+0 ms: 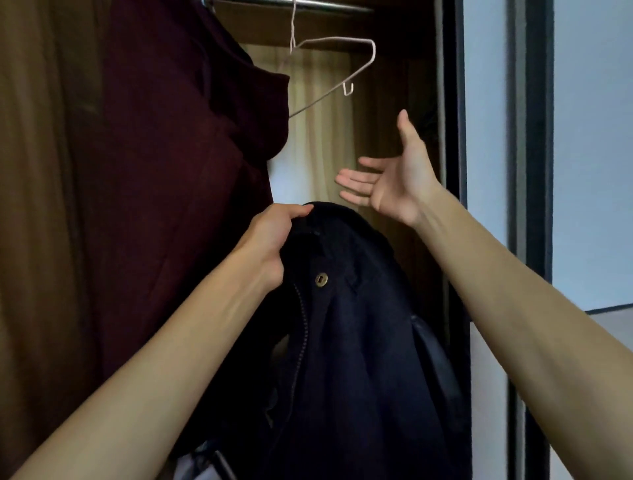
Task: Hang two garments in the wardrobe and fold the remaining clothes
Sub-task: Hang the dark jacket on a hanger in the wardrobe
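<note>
A dark navy jacket [359, 342] with a zip and a brass snap button hangs in front of me, gripped at its collar by my left hand [274, 236]. Up and to the right of the collar is my right hand [394, 181], palm up, fingers spread, holding nothing. An empty pale wire hanger [329, 68] dangles tilted from the metal rail [308, 4] above both hands. A maroon garment [178, 171] hangs on the rail to the left, touching the jacket's left side.
The wardrobe's brown side panel [41, 205] fills the left. A dark door frame [457, 137] bounds the opening on the right, with a pale wall [592, 171] beyond. A cream curtain-like backing [318, 137] shows behind the hanger.
</note>
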### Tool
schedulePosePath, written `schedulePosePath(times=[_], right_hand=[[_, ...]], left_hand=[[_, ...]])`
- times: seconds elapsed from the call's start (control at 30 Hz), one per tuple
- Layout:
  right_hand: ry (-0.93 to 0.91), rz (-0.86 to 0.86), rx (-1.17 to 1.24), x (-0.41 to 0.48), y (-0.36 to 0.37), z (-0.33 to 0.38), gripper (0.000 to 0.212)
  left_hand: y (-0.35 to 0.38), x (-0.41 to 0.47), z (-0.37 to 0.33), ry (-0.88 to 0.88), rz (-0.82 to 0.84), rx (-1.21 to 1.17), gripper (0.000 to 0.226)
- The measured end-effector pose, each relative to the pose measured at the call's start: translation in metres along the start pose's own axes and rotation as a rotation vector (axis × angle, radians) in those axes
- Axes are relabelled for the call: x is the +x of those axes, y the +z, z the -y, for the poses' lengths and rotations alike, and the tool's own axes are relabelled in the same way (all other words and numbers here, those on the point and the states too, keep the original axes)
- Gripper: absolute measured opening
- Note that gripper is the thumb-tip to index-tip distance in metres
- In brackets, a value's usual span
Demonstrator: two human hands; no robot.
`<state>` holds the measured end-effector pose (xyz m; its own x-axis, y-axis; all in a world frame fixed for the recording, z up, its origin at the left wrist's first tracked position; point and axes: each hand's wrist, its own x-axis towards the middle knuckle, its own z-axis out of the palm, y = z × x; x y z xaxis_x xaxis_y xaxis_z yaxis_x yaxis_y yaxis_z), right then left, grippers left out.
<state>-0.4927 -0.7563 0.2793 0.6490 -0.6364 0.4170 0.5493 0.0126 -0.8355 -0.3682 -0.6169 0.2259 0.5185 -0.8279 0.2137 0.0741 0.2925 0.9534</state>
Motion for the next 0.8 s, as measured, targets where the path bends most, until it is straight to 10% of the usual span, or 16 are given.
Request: schedulePosePath(times=[0.8], right_hand=[[-0.114, -0.168, -0.069, 0.113, 0.063, 0.093, 0.080]], left_hand=[[-0.039, 0.048, -0.014, 0.028, -0.039, -0.059, 0.018]])
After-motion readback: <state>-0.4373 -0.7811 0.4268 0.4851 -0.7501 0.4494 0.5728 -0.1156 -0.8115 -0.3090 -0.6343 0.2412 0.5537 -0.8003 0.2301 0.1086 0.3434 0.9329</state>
